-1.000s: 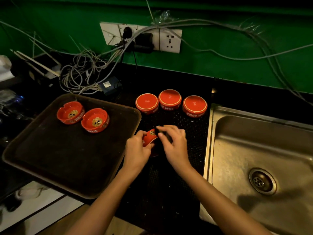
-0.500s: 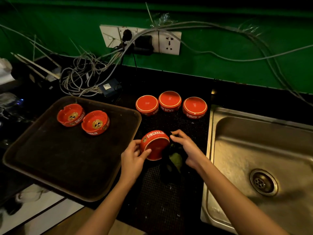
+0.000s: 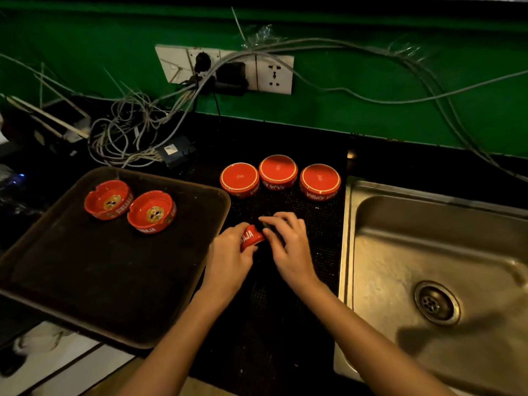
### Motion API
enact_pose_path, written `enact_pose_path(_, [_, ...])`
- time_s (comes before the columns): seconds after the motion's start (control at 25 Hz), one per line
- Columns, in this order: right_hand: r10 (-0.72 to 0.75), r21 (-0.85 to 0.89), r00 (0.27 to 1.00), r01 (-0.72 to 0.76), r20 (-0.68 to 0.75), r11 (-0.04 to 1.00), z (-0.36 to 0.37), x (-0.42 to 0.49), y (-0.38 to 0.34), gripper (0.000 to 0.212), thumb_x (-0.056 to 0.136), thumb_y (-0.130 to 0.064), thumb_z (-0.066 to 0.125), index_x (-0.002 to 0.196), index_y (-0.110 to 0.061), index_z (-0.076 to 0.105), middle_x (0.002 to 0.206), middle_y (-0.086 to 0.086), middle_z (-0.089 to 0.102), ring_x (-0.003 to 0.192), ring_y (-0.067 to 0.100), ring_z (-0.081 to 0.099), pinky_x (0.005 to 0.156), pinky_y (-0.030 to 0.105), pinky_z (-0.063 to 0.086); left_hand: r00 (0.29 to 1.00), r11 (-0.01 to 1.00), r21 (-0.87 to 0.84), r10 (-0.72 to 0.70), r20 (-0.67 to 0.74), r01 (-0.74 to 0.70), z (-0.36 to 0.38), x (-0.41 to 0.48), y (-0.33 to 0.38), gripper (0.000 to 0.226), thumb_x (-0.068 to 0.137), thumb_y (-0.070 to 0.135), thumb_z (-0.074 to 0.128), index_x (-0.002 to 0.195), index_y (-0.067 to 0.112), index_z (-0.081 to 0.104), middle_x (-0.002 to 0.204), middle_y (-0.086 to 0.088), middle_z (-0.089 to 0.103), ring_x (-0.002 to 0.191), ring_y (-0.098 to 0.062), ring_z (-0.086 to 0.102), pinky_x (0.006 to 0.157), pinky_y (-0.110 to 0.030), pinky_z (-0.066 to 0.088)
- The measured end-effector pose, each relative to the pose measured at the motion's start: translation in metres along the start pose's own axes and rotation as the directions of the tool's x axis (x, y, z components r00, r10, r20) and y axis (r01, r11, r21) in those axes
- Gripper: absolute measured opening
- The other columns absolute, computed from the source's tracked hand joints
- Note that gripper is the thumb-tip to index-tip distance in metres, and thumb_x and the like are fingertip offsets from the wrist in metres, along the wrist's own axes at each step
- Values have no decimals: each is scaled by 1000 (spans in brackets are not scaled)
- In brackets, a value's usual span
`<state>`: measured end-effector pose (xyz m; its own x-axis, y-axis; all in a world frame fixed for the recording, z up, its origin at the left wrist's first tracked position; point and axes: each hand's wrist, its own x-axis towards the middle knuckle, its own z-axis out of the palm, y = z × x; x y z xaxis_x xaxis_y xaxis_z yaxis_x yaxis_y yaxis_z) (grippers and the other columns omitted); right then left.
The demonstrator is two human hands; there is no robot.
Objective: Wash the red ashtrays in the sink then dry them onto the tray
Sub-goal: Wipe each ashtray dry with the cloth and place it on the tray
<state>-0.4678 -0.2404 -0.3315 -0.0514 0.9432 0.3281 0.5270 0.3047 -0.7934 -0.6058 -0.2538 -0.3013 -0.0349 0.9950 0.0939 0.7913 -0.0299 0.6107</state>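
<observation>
While left grip [image 3: 228, 260] clasps ashtray [image 3: 252, 237] lettered "AJA", right grip [image 3: 291, 248] pinches dark cloth [image 3: 267, 223] against it.

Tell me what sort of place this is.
Probably a washing-up counter behind a bar or café: a steel sink, three matching branded red ashtrays upside down beside it, and a serving tray holding two more.

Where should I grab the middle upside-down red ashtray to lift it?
Probably from above, pinching the middle ashtray by its round side wall, fingers front and back. It sits base-up, so the flat top gives no edge, and the left ashtray and right ashtray crowd its sides.
</observation>
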Motion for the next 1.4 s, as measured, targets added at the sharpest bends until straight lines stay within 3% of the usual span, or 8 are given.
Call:
enact_pose_path(0.12, [404, 324, 912, -403, 68, 856, 5, 5, 11, 25, 96, -16, 52, 117, -18, 64, 113, -3, 62, 110, 14, 57, 93, 16, 43, 998, 995, -84, -61, -32, 58, -6, -2, -10, 47, 79, 16, 73, 125, 12, 60, 114, -8, 67, 104, -20, 64, 95, -35, 50])
enact_pose_path(0.2, [527, 385, 833, -547, 167, 743, 6, 12, 9, 26, 95, -16, 52, 118, -19, 64, 115, -2, 64, 111, 14, 58, 97, 29, 47, 991, 978, -174, -125, -49, 115, -8, -3, -14, 45, 81, 16, 72, 124, 12, 61, 111, -7, 69, 100, -13, 64, 93, -28, 49])
enact_pose_path(0.32, [186, 121, 981, -192, 57, 974, 5, 12, -7, 30, 94, -16, 52, 120, -25, 64, 118, -7, 61, 111, 11, 51, 93, 24, 41, 976, 947, -253, -215, -45, 197, -9, -3, -12, 39, 81, 14, 71, 119, 10, 65, 101, 2, 70, 94, -8, 64, 88, -23, 48])
enact_pose_path(0.44, [-24, -136, 984, 49, 179, 990, 4, 14, -17, 30, 94, -25, 50, 120, -35, 62, 124, -14, 56, 114, 10, 43, 84, 33, 35, 976, 939, -272, -217, 10, 212, -4, -3, -14, 31, 81, 14, 70, 112, 12, 68, 92, 5, 71, 87, -10, 68, 85, -31, 53])
enact_pose_path(0.8, [379, 98, 894, -410, 237, 907, 15, 17, 14, 37, 101, -21, 40, 135, -13, 49, 131, 8, 55, 124, 22, 48, 103, 30, 36, 887, 782, -438, -452, 92, 443, 5, -1, -38, 55, 82, 22, 71, 131, 5, 53, 124, -15, 62, 100, -21, 66, 84, -45, 56])
enact_pose_path(1.0, [229, -237, 971, -208, 65, 949, 39, -26, -5, 45, 96, -16, 39, 141, -15, 42, 135, 12, 46, 115, 28, 41, 96, 41, 41, 800, 598, -600, -587, 123, 531, 15, 1, -27, 45, 82, 17, 72, 119, -4, 60, 97, -18, 69, 62, -16, 68, 51, -31, 59])
enact_pose_path(1.16, [149, -289, 978, -101, 148, 952, 46, -33, -13, 51, 92, -27, 29, 141, -25, 43, 138, 3, 46, 118, 25, 43, 90, 40, 37, 800, 568, -624, -577, 163, 537, 16, 3, -30, 32, 82, 24, 72, 102, -1, 71, 76, -12, 69, 65, -15, 66, 53, -31, 58])
enact_pose_path(1.4, [181, -319, 963, -111, 201, 941, 38, 1, -13, 45, 98, -22, 42, 141, -35, 40, 141, -7, 42, 121, 18, 38, 92, 40, 31, 794, 487, -693, -571, 208, 532, 11, 4, -31, 28, 79, 24, 74, 100, 7, 70, 81, -10, 71, 69, -17, 70, 59, -38, 60])
